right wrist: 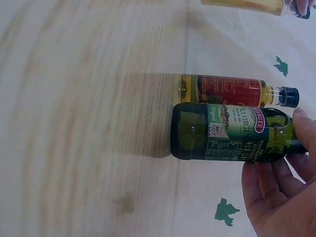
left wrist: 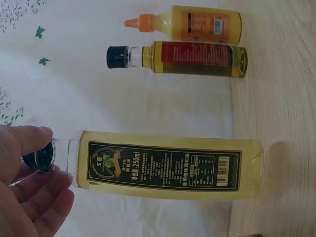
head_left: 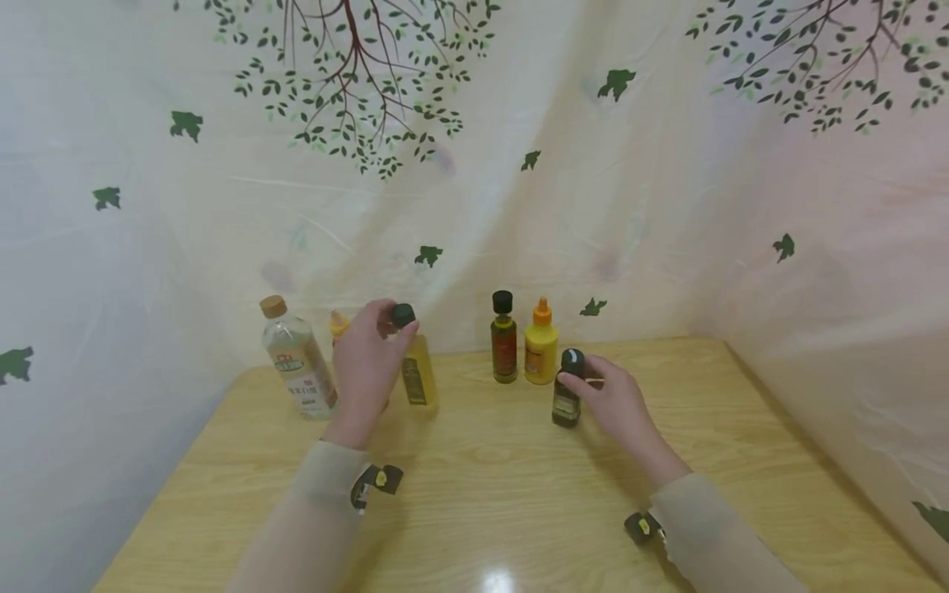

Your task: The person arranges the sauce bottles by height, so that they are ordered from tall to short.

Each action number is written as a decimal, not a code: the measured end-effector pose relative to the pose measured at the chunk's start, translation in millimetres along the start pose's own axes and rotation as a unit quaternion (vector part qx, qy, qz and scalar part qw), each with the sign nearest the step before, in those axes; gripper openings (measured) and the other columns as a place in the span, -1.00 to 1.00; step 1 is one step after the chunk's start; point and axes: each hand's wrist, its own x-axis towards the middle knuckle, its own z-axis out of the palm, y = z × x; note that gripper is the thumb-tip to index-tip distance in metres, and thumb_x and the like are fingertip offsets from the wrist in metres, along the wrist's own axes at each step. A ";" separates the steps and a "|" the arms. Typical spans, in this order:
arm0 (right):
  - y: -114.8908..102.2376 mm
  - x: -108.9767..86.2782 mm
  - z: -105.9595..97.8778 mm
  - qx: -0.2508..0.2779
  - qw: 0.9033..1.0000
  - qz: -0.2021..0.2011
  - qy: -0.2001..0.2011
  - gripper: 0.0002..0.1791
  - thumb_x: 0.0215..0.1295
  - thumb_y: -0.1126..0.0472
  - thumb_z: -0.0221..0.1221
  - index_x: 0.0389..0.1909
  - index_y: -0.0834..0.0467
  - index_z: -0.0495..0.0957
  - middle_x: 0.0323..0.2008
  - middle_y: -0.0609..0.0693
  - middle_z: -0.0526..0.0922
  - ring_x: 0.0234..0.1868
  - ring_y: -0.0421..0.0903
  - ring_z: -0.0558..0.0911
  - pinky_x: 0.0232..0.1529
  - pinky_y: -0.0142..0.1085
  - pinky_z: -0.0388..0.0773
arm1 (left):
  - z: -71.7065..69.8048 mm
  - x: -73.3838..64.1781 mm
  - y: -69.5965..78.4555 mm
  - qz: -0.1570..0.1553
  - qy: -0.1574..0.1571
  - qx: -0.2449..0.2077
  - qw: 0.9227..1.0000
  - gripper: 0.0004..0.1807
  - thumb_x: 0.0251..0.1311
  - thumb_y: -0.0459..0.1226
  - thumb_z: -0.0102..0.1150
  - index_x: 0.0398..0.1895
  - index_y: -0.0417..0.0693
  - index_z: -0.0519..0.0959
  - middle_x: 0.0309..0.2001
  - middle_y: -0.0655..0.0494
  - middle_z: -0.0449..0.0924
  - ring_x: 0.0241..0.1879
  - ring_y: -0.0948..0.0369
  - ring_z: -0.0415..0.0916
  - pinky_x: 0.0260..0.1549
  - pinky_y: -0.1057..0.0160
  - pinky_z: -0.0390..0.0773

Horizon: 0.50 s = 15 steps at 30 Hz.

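My left hand (head_left: 365, 358) pinches the dark cap of a clear, square-sided bottle of yellow oil (head_left: 418, 375). Its black label (left wrist: 163, 165) reads 250ml in the left wrist view. Thumb and fingers of my right hand (head_left: 615, 399) hold the neck of a dark green olive oil bottle (head_left: 567, 405), whose green label (right wrist: 237, 121) shows in the right wrist view. Both bottles are upright; whether their bases touch the table I cannot tell. Just behind the green bottle stand a yellow squeeze bottle (head_left: 541, 354) and a slim oil bottle with a red label (head_left: 504, 350).
A large clear bottle with a brown cap (head_left: 300, 362) stands at the left. Beside it, another orange-tipped bottle (head_left: 338, 323) is mostly hidden behind my left hand. The wooden table (head_left: 474, 478) ends at a pale curtain (head_left: 460, 222) printed with leaves.
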 end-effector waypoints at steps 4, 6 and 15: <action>0.1 -1.4 -0.5 0.001 1.000 -0.001 -0.002 -0.51 0.64 -0.05 0.31 0.35 0.19 0.65 0.28 0.22 0.71 0.35 0.22 0.63 0.38 0.15 0.58 | 0.7 0.3 -7.7 -0.010 0.010 0.009 1.000 -0.48 0.43 -0.12 0.51 0.32 -0.14 0.63 0.11 -0.09 0.80 -0.03 -0.06 0.79 -0.04 -0.14 0.70; 0.2 -1.9 -0.8 0.003 1.000 -0.001 -0.002 -0.51 0.64 -0.05 0.31 0.35 0.19 0.65 0.28 0.22 0.71 0.35 0.22 0.63 0.38 0.15 0.58 | 1.4 0.3 -10.6 -0.013 0.014 0.014 1.000 -0.48 0.43 -0.11 0.51 0.33 -0.13 0.63 0.12 -0.10 0.79 -0.02 -0.07 0.78 -0.04 -0.15 0.69; 1.6 -2.7 -2.3 0.005 1.000 -0.003 -0.005 -0.49 0.63 -0.06 0.31 0.36 0.19 0.65 0.28 0.22 0.71 0.34 0.22 0.65 0.37 0.15 0.59 | 4.1 0.4 -16.7 -0.037 0.013 0.042 0.998 -0.46 0.44 -0.10 0.50 0.34 -0.16 0.62 0.13 -0.13 0.78 0.02 -0.08 0.76 0.03 -0.18 0.68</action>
